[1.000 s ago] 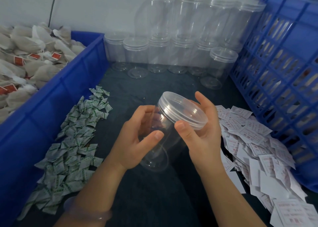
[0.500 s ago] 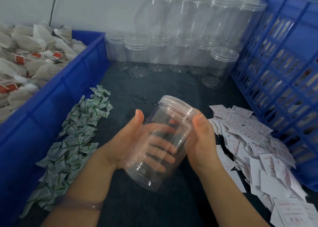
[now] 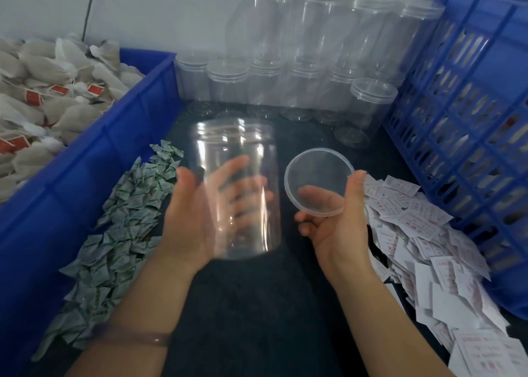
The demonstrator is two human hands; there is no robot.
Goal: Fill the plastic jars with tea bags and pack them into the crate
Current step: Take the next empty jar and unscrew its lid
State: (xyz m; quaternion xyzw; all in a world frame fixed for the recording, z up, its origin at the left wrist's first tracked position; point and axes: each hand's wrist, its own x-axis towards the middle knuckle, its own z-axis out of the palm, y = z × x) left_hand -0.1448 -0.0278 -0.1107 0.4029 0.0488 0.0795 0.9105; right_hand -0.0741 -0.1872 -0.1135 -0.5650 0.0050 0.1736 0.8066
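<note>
**Jar [image 3: 237,188] open, time to fill**

Held up over the dark table [image 3: 257,305] by the left hand [image 3: 185,225], fingers curled round the side, mouth tipped away. Lid [image 3: 318,181] off, pinched at its rim by the right hand [image 3: 340,231], thumb and fingertips bent, palm up. Set the lid down close by. Keep the mouth up. Reach left for tea bags [image 3: 43,96] and drop them in gently.

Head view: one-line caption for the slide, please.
Open, empty clear jar in left hand; lid held beside it in right hand.
</note>
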